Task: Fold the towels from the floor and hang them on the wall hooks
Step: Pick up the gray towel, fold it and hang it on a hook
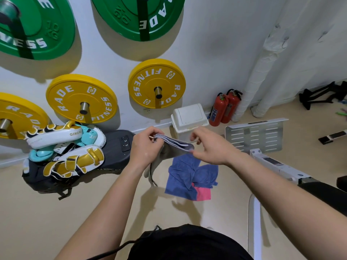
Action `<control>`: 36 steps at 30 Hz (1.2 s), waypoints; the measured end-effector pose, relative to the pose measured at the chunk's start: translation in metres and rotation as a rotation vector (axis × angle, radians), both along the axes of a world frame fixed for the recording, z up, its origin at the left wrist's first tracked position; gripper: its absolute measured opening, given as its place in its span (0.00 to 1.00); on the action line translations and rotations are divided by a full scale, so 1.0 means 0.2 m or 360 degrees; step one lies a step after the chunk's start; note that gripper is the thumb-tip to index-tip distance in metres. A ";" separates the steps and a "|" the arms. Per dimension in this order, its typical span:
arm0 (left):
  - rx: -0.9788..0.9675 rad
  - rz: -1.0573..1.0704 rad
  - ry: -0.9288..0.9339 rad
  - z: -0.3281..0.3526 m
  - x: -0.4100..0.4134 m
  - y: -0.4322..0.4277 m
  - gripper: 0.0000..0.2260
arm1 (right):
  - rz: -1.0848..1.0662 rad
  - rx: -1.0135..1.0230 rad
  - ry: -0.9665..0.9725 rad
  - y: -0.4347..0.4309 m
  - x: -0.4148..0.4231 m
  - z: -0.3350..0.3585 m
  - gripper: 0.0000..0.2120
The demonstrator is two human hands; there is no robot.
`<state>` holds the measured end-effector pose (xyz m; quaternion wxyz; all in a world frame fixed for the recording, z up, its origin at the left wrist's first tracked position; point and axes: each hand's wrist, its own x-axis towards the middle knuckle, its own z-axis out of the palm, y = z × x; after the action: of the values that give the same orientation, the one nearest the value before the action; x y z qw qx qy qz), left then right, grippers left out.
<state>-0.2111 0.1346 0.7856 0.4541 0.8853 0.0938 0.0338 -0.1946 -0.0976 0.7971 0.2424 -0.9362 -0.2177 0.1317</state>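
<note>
The left hand (148, 148) and right hand (211, 147) each pinch an end of the folded gray towel (176, 144) — it hangs between them, above a blue towel (187, 175) on the floor (56, 222).

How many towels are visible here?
3: grey towel gripped by left hand and right hand; blue towel on floor; pink towel partly under it. Others may be hidden.

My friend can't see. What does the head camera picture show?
A left hand and a right hand each pinch one end of a folded grey cloth towel. Below, a crumpled blue towel and pink towel lie on the beige floor.
</note>
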 end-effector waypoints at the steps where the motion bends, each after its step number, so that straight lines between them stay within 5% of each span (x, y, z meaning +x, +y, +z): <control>1: 0.0012 -0.0019 0.0003 0.00 0.00 0.01 0.09 | -0.0004 0.0018 0.0003 0.04 0.00 0.00 0.21; 4: 0.0041 -0.0101 -0.0015 0.02 -0.01 0.01 0.10 | -0.0012 -0.0110 -0.0019 0.15 0.02 -0.06 0.39; 7: 0.0044 -0.0123 -0.0028 0.02 -0.03 0.02 0.10 | 0.0076 -0.0228 0.0015 0.19 0.05 -0.07 0.12; 12: 0.0120 0.0019 -0.0039 -0.03 -0.05 0.05 0.11 | 0.0027 -0.0146 -0.0195 0.15 0.10 0.07 0.03; 17: -0.0017 0.0087 -0.0062 -0.03 -0.04 -0.01 0.11 | -0.0214 0.0319 -0.0095 0.10 0.13 0.07 0.04; 28: -0.0239 -0.0160 -0.0155 0.09 0.05 -0.09 0.17 | -0.0204 0.0570 0.0099 0.01 0.17 0.15 0.13; 33: -0.0148 -0.0271 -0.0225 0.21 0.13 -0.08 0.06 | -0.0212 0.0611 0.0030 -0.04 0.19 0.21 0.13; 36: -0.0195 -0.0397 -0.0304 0.30 0.16 -0.10 0.05 | -0.0310 0.0981 0.0069 -0.06 0.18 0.23 0.09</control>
<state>-0.1785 0.1148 0.8456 0.5149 0.8535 -0.0585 0.0555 -0.1592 -0.1096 0.8440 0.5304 -0.8322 -0.1516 0.0557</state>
